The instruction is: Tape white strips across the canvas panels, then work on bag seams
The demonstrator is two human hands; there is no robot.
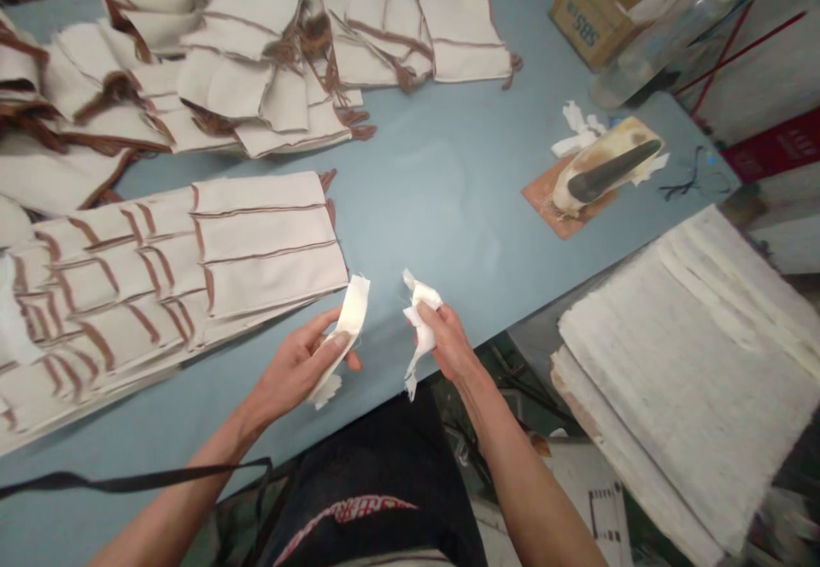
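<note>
My left hand (311, 358) pinches a cream fabric strip (354, 304) with frayed edges, held near the front edge of the table. A little to the right, my right hand (448, 341) is closed on a crumpled white fabric scrap (423, 328) whose ragged end hangs down. The two pieces are apart from each other. Just left of my left hand lie stacked cream fabric panels (272, 238) with brown edging, laid overlapping in rows. Whether they are finished pouches or flat pieces I cannot tell.
A loose heap of similar brown-edged pieces (269, 80) covers the back left. At the right are a dark-handled tool (612, 170) on a brown pad, white scraps (576, 130), a cardboard box (593, 16) and a clear bottle (679, 33). A thick white stack (698, 362) stands beside the blue table (442, 183).
</note>
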